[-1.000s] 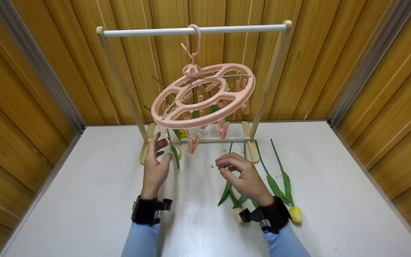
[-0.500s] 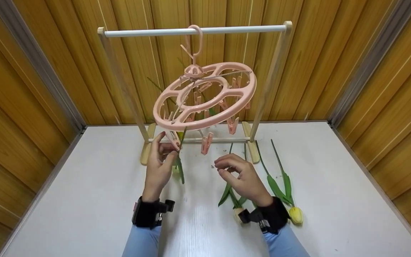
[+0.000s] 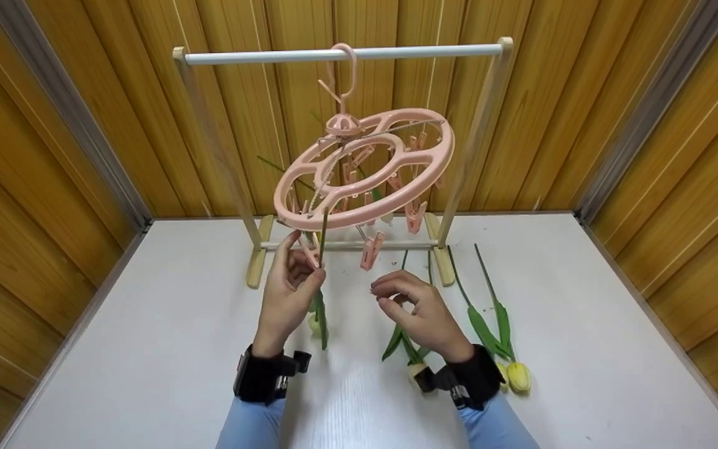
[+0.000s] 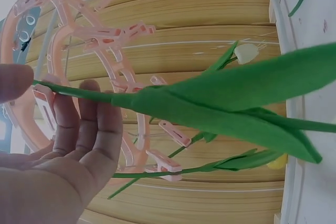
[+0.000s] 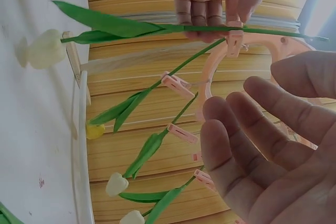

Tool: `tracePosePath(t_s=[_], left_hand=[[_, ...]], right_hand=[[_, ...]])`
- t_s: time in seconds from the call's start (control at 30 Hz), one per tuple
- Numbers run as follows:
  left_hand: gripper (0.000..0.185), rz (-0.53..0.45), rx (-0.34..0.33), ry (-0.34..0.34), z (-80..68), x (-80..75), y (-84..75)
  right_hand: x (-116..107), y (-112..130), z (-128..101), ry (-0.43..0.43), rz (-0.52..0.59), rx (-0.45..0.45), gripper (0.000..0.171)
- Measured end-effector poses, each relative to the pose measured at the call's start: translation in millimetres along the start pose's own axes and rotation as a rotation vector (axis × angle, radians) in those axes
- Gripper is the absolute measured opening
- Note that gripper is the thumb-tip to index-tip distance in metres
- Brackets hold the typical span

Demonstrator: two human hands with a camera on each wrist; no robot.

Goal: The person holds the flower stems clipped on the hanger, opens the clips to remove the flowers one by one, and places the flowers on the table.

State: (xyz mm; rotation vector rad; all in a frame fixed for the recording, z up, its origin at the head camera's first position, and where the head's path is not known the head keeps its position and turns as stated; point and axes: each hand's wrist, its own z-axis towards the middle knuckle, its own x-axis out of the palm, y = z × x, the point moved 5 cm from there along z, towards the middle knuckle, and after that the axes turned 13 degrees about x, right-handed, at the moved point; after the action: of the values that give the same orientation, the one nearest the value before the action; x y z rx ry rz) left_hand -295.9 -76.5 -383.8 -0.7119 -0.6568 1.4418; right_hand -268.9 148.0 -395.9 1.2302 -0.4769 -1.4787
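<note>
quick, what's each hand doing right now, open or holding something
Left hand: closed on a white tulip by its stem, beside a pink clip.
Right hand: open, fingers loosely curved, holding nothing.

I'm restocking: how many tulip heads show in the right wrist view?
4: white head, upper left; yellow head, below; second white head, lower; third white head, bottom edge. Others may be hidden.

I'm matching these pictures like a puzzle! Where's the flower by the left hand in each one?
Head: flower just left of the middle, hanging at the pink ring's near edge.
Left wrist: flower across the middle, big leaves at right.
Right wrist: flower along the top, white bloom at left.
Shared landmark: the pink ring shows in all three.
</note>
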Motion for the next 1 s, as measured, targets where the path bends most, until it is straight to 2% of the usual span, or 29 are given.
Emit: tracePosePath(t_s=[0.1,0.4,0.63,0.83,1.0], left_hand=[[0.077,-0.005,-0.002,0.026,-1.1,4.2,-1.5],[0.077,0.084,0.037,0.105,-6.0,19.8,-10.3],[0.063,0.120,0.054,0.154,-8.0,31.6,-13.9],[0.043,0.078,0.078,0.183,-9.5,40.5,-15.1],[0.042,0.063,0.109,0.211,-11.4,46.3,-16.6]], right_hand=[[0,1,0,-0.002,0.002,0.004,0.015],[1,2,0,-0.005,0.018,-0.011,0.015],[-2,1,1,-0.015,0.024,-0.008,0.015],[-5,2,2,-0.035,0.052,-0.005,0.017],[-6,0,3,-0.054,0.092,0.018,0.018]])
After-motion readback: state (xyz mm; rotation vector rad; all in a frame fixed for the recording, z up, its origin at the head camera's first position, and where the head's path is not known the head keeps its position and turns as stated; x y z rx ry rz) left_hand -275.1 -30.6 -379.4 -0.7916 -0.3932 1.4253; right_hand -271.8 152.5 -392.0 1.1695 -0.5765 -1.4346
